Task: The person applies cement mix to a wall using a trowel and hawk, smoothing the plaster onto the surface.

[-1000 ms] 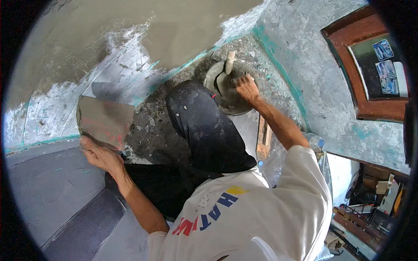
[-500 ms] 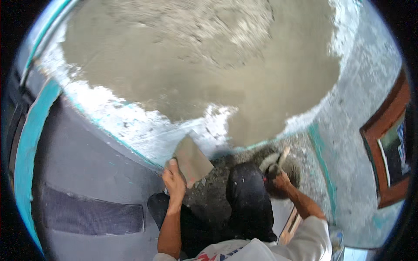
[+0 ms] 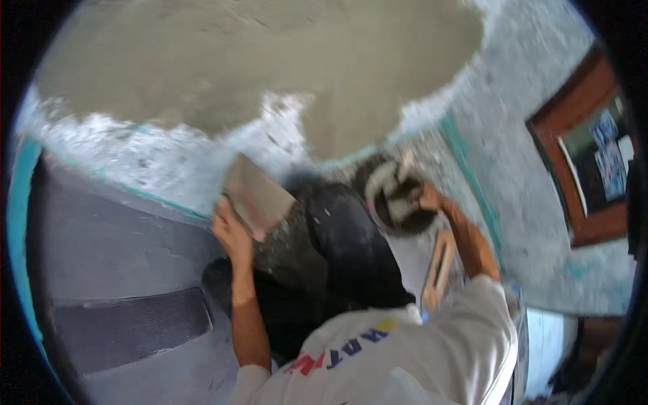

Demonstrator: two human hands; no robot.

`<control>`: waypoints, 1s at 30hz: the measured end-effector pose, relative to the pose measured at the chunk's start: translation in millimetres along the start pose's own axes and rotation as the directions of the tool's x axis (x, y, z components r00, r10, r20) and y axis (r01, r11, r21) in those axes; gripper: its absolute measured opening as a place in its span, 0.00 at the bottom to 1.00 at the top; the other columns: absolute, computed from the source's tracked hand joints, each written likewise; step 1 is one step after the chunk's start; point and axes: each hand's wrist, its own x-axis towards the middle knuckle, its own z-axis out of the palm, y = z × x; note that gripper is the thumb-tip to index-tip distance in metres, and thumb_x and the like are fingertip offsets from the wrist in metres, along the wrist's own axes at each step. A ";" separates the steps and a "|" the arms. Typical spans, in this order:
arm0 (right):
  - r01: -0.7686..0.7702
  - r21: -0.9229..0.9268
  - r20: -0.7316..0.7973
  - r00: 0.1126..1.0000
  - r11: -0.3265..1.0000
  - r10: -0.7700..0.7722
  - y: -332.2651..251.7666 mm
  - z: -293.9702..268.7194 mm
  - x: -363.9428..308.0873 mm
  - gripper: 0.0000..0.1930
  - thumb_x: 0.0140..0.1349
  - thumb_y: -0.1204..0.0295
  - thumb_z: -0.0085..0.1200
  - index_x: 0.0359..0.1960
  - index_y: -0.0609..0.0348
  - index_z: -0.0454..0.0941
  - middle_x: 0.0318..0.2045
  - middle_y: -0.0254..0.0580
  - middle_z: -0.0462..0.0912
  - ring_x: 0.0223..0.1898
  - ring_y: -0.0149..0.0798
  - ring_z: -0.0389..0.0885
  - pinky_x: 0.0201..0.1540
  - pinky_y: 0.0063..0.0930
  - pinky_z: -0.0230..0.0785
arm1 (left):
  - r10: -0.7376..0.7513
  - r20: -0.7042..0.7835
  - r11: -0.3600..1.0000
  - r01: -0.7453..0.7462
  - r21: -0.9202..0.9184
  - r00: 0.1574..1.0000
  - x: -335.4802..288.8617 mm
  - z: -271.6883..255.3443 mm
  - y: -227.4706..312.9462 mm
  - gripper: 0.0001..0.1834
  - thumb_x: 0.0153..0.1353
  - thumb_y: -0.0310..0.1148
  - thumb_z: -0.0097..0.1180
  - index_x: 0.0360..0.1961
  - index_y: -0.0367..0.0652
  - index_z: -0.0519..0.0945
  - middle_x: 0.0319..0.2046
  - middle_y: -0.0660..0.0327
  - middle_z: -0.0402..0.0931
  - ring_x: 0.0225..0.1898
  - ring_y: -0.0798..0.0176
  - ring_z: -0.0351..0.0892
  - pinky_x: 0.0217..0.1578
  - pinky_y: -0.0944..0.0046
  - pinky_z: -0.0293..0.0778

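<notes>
My left hand (image 3: 231,233) grips the edge of a flat rectangular board (image 3: 260,199), grey-brown with a reddish streak. It is held tilted beside my knee, in front of the wall's lower edge. My right hand (image 3: 426,198) is closed at the mouth of a round bucket (image 3: 379,214) holding grey mortar (image 3: 383,179). What its fingers hold is blurred among the grey shapes inside. A pale stick-like piece (image 3: 405,165) stands up at the bucket's far side. Ahead, a broad patch of smooth grey-brown mortar (image 3: 270,67) covers the wall.
Rough whitish wall (image 3: 155,158) borders the mortar patch. A wooden float-like tool (image 3: 439,270) lies right of my knee. Loose debris (image 3: 280,236) is scattered by my legs. On the left is a grey floor with a ribbed dark mat (image 3: 135,331); a brown-framed window (image 3: 584,226) is at right.
The view has tipped down and rightward, so everything sits higher and further left. My right hand stays at the bucket, whose inside shows more. My left hand still holds the board.
</notes>
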 end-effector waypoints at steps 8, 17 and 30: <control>-0.182 0.723 -0.101 0.926 0.666 0.363 -57.9 -47.5 -85.2 0.19 0.68 0.60 0.65 0.50 0.64 0.89 0.35 0.39 0.89 0.35 0.33 0.82 0.41 0.34 0.75 | -0.036 0.031 0.998 0.038 -0.059 0.999 3.7 4.6 -4.1 0.31 0.82 0.55 0.48 0.46 0.31 0.82 0.40 0.58 0.82 0.42 0.65 0.76 0.45 0.61 0.74; 0.093 0.972 -0.208 0.766 0.216 0.608 -155.1 -39.7 -111.5 0.22 0.72 0.71 0.61 0.66 0.63 0.77 0.40 0.41 0.86 0.34 0.33 0.86 0.32 0.26 0.77 | 0.006 0.047 0.999 -0.008 0.047 0.999 2.5 9.7 -11.3 0.34 0.82 0.55 0.48 0.44 0.26 0.81 0.39 0.54 0.83 0.42 0.61 0.77 0.48 0.57 0.75; 0.715 0.090 -0.977 0.197 0.693 -0.076 -435.3 -332.1 76.1 0.18 0.77 0.70 0.56 0.64 0.66 0.79 0.45 0.41 0.80 0.44 0.33 0.77 0.51 0.28 0.72 | -0.013 0.061 0.999 0.010 0.050 0.998 -6.4 -0.4 10.5 0.30 0.82 0.54 0.48 0.44 0.32 0.82 0.31 0.59 0.80 0.36 0.64 0.75 0.41 0.57 0.74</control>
